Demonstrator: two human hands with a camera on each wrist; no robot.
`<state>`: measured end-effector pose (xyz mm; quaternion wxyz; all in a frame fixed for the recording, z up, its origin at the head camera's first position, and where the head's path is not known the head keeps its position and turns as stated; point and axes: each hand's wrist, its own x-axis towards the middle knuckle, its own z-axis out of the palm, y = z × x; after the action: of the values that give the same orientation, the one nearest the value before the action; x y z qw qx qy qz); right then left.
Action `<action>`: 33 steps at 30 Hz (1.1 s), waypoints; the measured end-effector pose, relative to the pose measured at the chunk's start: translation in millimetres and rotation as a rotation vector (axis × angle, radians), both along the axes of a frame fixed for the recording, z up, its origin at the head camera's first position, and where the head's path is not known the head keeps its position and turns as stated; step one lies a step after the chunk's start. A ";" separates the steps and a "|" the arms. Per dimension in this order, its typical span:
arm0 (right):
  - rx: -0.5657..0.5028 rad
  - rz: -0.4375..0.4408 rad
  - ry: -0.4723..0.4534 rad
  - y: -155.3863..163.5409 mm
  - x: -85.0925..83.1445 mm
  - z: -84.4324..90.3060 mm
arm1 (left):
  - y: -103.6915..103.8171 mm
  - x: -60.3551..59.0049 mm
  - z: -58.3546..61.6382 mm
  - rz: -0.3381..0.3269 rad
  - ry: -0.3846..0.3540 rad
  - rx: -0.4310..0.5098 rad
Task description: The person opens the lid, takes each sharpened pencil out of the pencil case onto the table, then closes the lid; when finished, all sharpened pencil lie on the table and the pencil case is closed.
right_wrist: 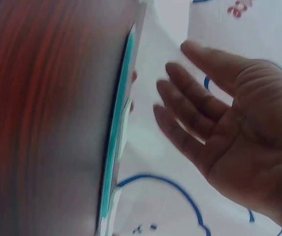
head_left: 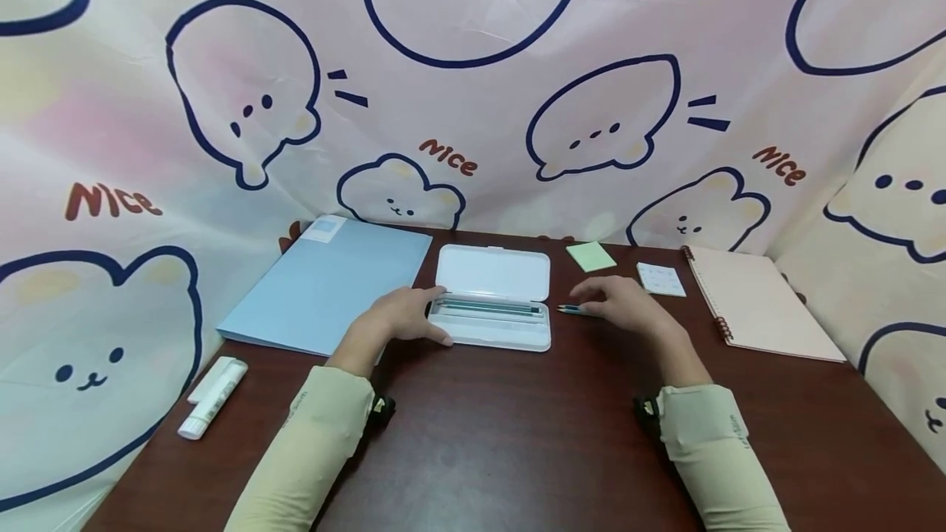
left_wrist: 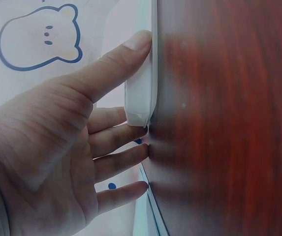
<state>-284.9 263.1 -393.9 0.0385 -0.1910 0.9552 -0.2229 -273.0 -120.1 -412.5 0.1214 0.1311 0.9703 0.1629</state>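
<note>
Bright, even light; head view bows at edges, wrist views blur.

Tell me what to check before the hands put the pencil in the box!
1. Pencil case lid open: ok.
2. Left hand steadies the case's left end, thumb on its edge: ok.
3. Right hand over the pencil, fingers straight, no grip yet: not ok.
4. Pencil lies free on the table right of the case: ok.
5. Room left in the tray beside the pens already there: cannot tell.
</note>
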 end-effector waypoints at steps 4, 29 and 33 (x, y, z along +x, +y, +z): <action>-0.019 0.043 -0.026 -29.6 -0.6 1.7 | 0.4 -0.1 0.0 0.013 -0.006 -0.004; 0.150 0.136 -0.101 -92.7 2.7 -10.9 | 2.2 -0.5 -4.6 0.026 -0.007 0.015; 0.145 0.143 -0.082 -90.9 1.2 -10.5 | 2.4 -1.6 -4.0 0.030 -0.013 0.017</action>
<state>-283.7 172.2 -404.4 0.1072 -0.2461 0.9504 -0.1574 -274.5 -117.6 -416.5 0.1240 0.1164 0.9700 0.1739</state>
